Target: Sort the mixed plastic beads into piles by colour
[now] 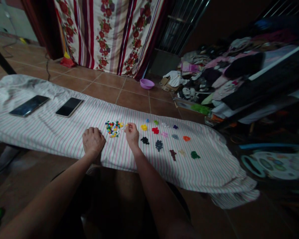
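My left hand [93, 141] rests palm down on the striped cloth, fingers slightly bent and apart, with nothing seen in it. To its right lies a mixed pile of small coloured pieces [114, 128], in green, yellow, white, red and blue. Between that pile and the sorted ones, my right hand [132, 134] is closed in a pinch. A tiny yellowish piece [126, 125] shows at its fingertips. Right of this hand sit single-colour heaps, among them yellow pieces [144, 127], red pieces [155, 130], black pieces [145, 140] and dark grey pieces [159, 145].
Farther right are orange pieces [186, 138], brown pieces [173, 154] and green pieces [195, 155]. Two dark-screened devices, a tablet [29, 106] and a phone [69, 107], lie on the left. A purple basin [147, 84] stands on the tiled floor beyond, near heaped clothes [221, 73].
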Motion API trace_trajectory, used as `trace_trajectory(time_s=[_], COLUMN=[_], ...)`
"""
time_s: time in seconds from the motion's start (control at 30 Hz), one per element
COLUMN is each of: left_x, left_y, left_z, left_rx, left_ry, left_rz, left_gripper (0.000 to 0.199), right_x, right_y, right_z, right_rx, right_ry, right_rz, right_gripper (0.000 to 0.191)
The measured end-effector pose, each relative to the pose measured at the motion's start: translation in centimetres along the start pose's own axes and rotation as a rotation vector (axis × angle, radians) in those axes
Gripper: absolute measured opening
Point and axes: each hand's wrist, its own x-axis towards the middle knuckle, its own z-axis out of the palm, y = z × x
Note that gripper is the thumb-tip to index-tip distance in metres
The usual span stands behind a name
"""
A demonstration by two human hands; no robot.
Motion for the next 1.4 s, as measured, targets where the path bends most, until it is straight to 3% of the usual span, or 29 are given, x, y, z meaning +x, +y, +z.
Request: trace_trajectory(time_s=[0.3, 0.5, 0.63, 0.73, 1.07, 1.4], left_x=[0.0, 0.0, 0.0, 0.0, 0.1, 0.0], left_y=[0.1, 0.0, 0.0, 0.0, 0.0, 0.0], left_z=[0.0, 0.1, 0.1, 0.1, 0.2, 0.1], left_rx=[0.022, 0.034, 0.026, 0.024, -0.007, 0.020], left_ry=[0.013, 0.016, 0.002, 0.001, 0.005, -0.001], left_rz=[0.008, 0.012, 0.007, 0.008, 0.011, 0.014], left_gripper=[0.025, 0.025, 0.025, 0.025, 0.026, 0.026], right_x=[1.1, 5.0, 6.9, 7.7, 8.3, 8.3], right_y=[-0.4, -0.3, 0.7, 1.4, 2.2, 3.4], right_z=[-1.1, -5.6, -8.8, -10.0, -9.9, -9.5], right_rx=[-0.083, -0.243, -0.436, -0.565, -0.824, -0.751], right_ry=[0.006, 0.052, -0.006, -0.075, -0.178, -0.138], right_rz=[-0.049, -0.002, 0.064, 0.104, 0.095, 0.023], right_gripper=[0.020, 0.021, 0.021, 0.022, 0.027, 0.035])
